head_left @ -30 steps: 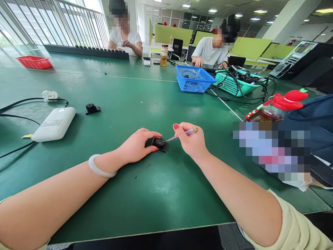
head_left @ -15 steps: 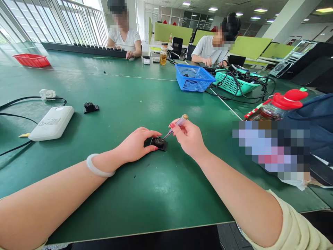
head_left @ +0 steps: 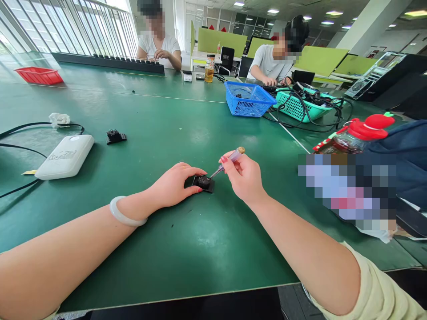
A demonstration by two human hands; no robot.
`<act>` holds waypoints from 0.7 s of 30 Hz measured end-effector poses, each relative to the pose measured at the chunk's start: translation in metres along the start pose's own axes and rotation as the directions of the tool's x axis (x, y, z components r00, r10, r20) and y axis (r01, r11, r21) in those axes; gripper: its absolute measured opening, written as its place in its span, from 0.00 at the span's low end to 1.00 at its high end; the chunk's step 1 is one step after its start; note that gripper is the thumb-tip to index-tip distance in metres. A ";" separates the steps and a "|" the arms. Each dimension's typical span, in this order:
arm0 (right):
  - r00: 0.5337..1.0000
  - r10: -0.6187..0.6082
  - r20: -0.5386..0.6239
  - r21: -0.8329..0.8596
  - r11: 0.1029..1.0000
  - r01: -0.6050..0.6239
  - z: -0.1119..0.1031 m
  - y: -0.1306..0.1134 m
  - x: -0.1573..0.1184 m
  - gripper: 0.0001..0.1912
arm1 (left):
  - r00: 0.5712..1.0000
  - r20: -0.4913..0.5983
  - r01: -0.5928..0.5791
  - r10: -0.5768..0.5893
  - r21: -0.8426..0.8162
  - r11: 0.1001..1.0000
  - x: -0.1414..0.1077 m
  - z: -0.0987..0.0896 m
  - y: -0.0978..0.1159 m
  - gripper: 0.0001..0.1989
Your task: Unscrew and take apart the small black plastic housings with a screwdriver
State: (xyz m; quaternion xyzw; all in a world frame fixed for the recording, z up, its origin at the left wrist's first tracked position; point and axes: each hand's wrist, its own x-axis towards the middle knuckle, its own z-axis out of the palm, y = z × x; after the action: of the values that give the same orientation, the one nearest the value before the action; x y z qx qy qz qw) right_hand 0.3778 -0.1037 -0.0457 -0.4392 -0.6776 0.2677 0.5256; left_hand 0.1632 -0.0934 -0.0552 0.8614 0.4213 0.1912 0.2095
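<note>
On the green table, my left hand point(head_left: 178, 184) steadies a small black part point(head_left: 204, 183) with a round, studded top on a flat base. Thumb and fingers grip its left side. From the right, my right hand point(head_left: 245, 175) pinches a slim screwdriver point(head_left: 236, 155) with a translucent handle and a tan end cap. It slants down to the left, its tip at the black part's upper right edge. Whether the tip sits in a screw is too small to tell. A similar black part point(head_left: 115, 136) lies farther off to the left.
At left lie a white power bank point(head_left: 65, 156) with black cables and a crumpled white tissue point(head_left: 59, 119). Farther back are a red tray point(head_left: 38, 75), a blue basket point(head_left: 250, 100) and a teal basket point(head_left: 300, 106) with tangled cables. A red-lidded bottle point(head_left: 350, 138) is right. Two people sit opposite.
The screwdriver's handle end and my right hand have shifted slightly right, with the tip staying at the black part. My left hand keeps its hold. A person opposite has raised a hand off the table.
</note>
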 end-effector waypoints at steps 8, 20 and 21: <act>0.987 -0.132 -0.087 0.053 0.989 0.137 -0.001 -0.013 -0.007 0.21 | 1.000 -0.001 -0.026 0.026 -0.014 1.000 0.000 0.000 -0.001 0.20; 0.995 -0.099 0.005 0.038 0.994 0.099 -0.001 -0.012 -0.006 0.22 | 1.000 -0.005 -0.029 0.029 -0.023 0.999 0.002 0.000 -0.001 0.20; 0.994 -0.110 0.003 0.039 0.993 0.110 -0.001 -0.013 -0.007 0.22 | 1.000 -0.008 -0.029 0.029 -0.022 0.999 0.001 0.000 -0.001 0.19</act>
State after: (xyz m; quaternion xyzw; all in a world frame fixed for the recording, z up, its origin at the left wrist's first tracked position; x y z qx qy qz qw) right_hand 0.3749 -0.1155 -0.0383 -0.3903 -0.6967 0.2527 0.5463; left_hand 0.1634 -0.0916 -0.0560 0.8643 0.4075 0.2021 0.2147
